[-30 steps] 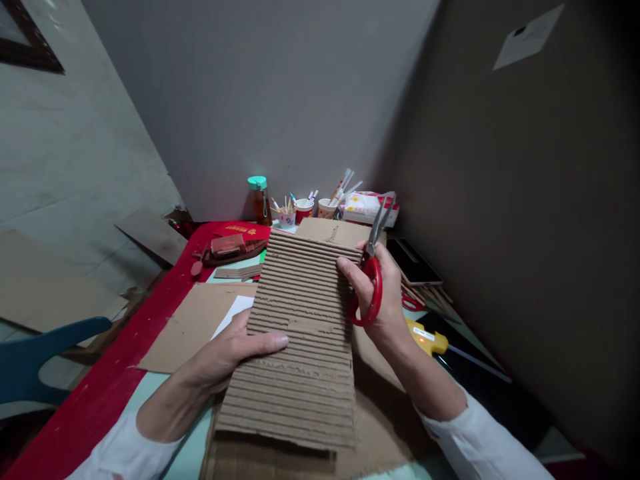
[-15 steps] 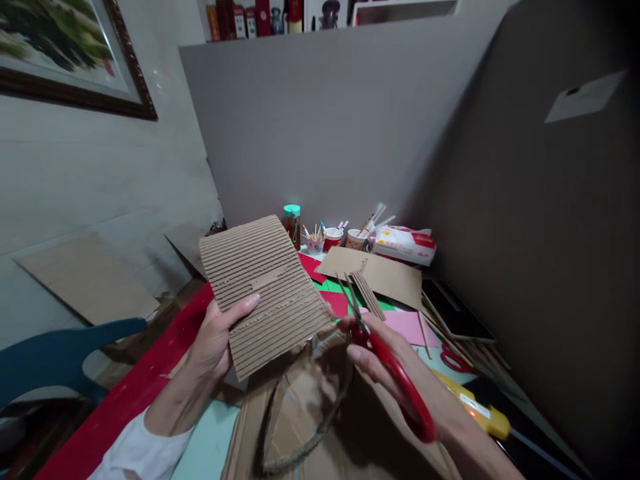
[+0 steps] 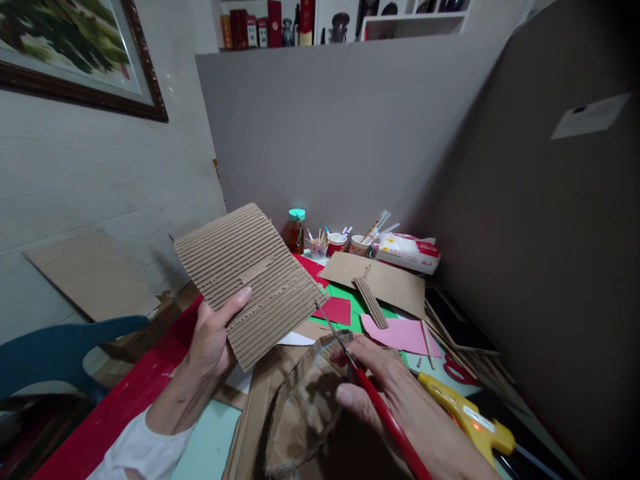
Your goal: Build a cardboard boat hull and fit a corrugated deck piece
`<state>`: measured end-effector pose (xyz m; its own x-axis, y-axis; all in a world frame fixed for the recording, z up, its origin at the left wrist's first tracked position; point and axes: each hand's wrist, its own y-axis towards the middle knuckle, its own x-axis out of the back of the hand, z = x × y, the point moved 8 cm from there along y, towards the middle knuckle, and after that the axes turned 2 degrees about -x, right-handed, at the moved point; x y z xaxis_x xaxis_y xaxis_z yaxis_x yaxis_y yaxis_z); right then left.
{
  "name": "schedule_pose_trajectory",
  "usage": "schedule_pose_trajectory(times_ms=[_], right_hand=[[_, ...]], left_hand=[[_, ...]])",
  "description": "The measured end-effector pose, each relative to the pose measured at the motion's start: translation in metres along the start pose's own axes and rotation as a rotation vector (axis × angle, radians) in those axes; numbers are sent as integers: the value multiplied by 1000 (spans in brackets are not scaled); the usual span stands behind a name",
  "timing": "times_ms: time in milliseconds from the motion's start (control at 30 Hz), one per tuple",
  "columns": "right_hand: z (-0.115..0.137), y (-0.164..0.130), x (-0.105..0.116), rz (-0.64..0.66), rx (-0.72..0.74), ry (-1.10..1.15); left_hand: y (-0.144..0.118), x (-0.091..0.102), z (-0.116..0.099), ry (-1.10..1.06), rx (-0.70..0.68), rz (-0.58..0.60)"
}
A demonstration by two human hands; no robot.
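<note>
My left hand grips a sheet of corrugated cardboard by its lower left edge, thumb on the ridged face. The sheet is tilted and held up over the table. In my right hand is a pair of red-handled scissors, seen nearly edge-on. Their blade tips are at the sheet's right corner; whether they touch it I cannot tell. Below both hands lies a curved cardboard piece with a rough rim, on top of larger brown cardboard.
A yellow glue gun lies at the right, near red-handled scissors. Behind are a flat cardboard piece, a ridged strip, pink paper, a tissue pack, cups of sticks and a bottle. A grey partition stands behind.
The cardboard sheet has shifted left. The scissors have turned from a side view with parted blades to edge-on, their tips now at the sheet's right corner. The view has tilted slightly.
</note>
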<state>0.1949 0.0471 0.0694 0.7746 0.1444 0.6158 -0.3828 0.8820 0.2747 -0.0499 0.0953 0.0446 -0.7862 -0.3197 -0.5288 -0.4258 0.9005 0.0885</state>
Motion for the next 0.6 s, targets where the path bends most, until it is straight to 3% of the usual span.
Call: schedule_pose_trajectory(times_ms=[600], right_hand=[[1,2,-4,44,-25,-240]], left_hand=[[3,5,-1,-32,-89,-36]])
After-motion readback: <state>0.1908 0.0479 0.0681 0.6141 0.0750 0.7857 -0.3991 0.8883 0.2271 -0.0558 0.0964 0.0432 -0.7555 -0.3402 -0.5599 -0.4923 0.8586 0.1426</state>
